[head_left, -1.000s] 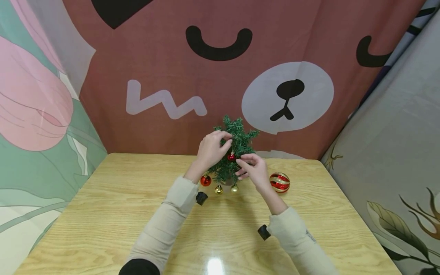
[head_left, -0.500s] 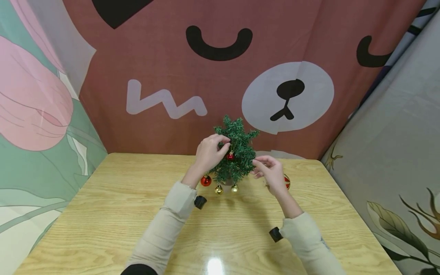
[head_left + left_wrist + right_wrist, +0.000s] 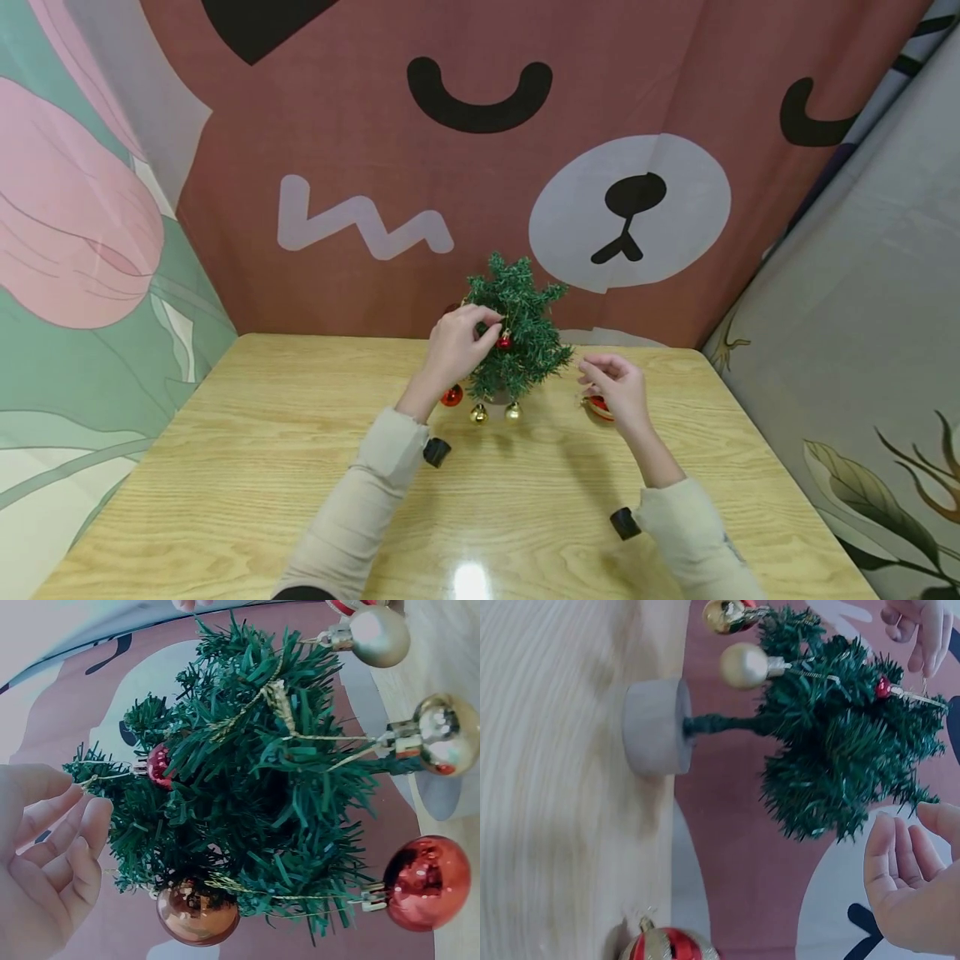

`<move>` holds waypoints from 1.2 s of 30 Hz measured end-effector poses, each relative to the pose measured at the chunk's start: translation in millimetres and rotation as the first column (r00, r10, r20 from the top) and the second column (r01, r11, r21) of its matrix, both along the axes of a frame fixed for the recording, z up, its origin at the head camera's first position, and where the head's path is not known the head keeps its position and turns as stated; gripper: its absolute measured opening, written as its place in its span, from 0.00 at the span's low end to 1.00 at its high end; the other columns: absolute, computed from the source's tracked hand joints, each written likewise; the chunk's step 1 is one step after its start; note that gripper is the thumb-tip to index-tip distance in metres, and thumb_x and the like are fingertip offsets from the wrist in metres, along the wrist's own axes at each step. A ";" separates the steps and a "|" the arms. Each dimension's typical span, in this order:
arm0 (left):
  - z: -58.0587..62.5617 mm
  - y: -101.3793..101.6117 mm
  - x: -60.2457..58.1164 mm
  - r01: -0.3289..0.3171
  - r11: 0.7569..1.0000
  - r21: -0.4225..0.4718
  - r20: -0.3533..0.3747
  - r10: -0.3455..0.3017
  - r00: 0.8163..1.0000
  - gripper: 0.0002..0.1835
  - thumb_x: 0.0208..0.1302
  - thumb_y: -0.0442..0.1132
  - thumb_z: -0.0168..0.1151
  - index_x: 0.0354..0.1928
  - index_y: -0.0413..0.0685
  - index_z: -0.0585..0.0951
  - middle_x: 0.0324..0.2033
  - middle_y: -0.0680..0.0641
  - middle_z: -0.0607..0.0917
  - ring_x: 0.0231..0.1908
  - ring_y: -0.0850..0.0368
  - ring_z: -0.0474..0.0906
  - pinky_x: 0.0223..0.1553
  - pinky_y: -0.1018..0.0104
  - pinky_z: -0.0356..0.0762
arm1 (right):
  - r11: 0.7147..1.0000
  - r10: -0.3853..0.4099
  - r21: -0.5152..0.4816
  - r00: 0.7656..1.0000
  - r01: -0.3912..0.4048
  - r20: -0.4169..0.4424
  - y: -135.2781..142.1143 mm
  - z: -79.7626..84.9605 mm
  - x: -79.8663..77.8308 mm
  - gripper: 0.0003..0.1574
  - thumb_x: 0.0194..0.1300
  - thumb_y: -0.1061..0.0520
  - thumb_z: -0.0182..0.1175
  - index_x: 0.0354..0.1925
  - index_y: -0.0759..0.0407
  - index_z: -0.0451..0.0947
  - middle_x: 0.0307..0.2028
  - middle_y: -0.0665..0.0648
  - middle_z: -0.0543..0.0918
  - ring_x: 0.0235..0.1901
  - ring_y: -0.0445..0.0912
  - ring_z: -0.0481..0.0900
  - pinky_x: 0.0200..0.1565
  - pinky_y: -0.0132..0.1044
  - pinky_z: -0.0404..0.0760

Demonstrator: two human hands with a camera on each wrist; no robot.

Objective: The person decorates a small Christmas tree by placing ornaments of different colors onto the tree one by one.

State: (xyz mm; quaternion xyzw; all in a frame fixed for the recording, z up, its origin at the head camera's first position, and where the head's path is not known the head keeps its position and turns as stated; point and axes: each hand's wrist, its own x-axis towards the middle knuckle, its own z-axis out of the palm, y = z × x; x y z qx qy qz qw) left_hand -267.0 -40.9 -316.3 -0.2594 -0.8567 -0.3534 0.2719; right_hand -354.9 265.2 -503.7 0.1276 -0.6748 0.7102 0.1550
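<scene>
A small green Christmas tree (image 3: pixel 525 317) stands near the table's far edge. At its front hangs a small red bauble (image 3: pixel 504 342). My left hand (image 3: pixel 453 343) is at the tree's left side, thumb and forefinger pinching the gold string (image 3: pixel 112 777) of this bauble. To the right of the branches, my right hand (image 3: pixel 621 393) holds nothing; its fingers (image 3: pixel 881 851) are loosely bent, with thumb and fingertips apart. Lower branches carry a larger red bauble (image 3: pixel 452 396), a shiny gold bauble (image 3: pixel 478 414) and a pale gold bauble (image 3: pixel 513 412). A copper-coloured bauble (image 3: pixel 197 913) hangs on the left.
A red and gold striped bauble (image 3: pixel 676 946) lies on the wooden table (image 3: pixel 247 467), partly behind my right hand in the head view. The tree's pale round base (image 3: pixel 656 727) rests on the table. Behind it hangs a brown printed curtain (image 3: pixel 337 283).
My right hand has moved right, away from the small red bauble and the tree, and now partly covers the striped bauble. My left hand has dropped slightly and stays by the string.
</scene>
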 end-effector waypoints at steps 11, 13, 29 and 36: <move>-9.2 -2.8 1.8 0.018 1.000 0.018 -0.030 -0.017 0.999 0.06 0.58 0.35 0.59 0.34 0.42 0.83 0.30 0.48 0.84 0.13 0.66 0.66 0.17 0.72 0.65 | 0.989 -0.146 0.026 0.989 0.146 -0.008 23.5 -17.3 8.7 0.18 0.51 0.56 0.67 0.39 0.66 0.78 0.33 0.63 0.80 0.27 0.51 0.80 0.22 0.38 0.79; -11.0 -3.5 2.7 0.020 1.000 0.015 -0.038 -0.020 0.999 0.05 0.57 0.35 0.60 0.32 0.43 0.83 0.29 0.48 0.83 0.13 0.66 0.66 0.18 0.72 0.65 | 0.981 -0.179 0.071 0.984 0.179 -0.014 27.7 -18.1 11.2 0.17 0.51 0.56 0.67 0.39 0.65 0.78 0.33 0.62 0.80 0.28 0.49 0.80 0.22 0.37 0.79; -22.3 -1.6 8.6 0.042 0.999 -0.013 -0.023 -0.042 0.999 0.04 0.56 0.36 0.62 0.30 0.46 0.84 0.29 0.49 0.83 0.13 0.67 0.66 0.16 0.74 0.65 | 0.868 -0.396 0.375 0.909 0.325 0.131 -16.9 95.8 106.1 0.16 0.55 0.63 0.62 0.40 0.74 0.77 0.36 0.64 0.80 0.27 0.30 0.72 0.29 0.26 0.75; -28.2 -0.1 9.6 0.048 0.999 -0.021 -0.030 -0.049 0.998 0.04 0.54 0.35 0.63 0.30 0.43 0.85 0.29 0.48 0.83 0.14 0.65 0.69 0.15 0.75 0.66 | 0.828 -0.453 0.446 0.874 0.340 0.176 -2.8 81.9 97.3 0.20 0.56 0.59 0.62 0.45 0.71 0.76 0.42 0.66 0.78 0.38 0.39 0.71 0.32 0.23 0.67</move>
